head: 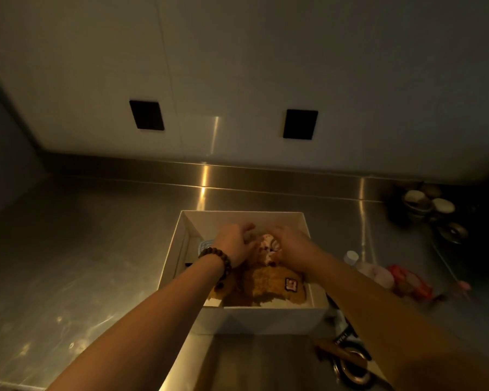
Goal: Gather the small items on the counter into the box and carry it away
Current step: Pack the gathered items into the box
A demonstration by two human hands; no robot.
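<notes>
Both hands are inside the white box (181, 249) on the steel counter (68, 263). Left hand (233, 244) and right hand (290, 246) have fingers curled round a small pink-white item (268, 244) between them. Under the fingers lies a tan plush (268, 283). Right of the fingers, outside box: bottle (351, 256) w/ white cap, pink items (407, 277).

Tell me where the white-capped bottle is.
In the head view the bottle lies on the counter just right of the box, beside the right forearm and the pink and red items.
</notes>
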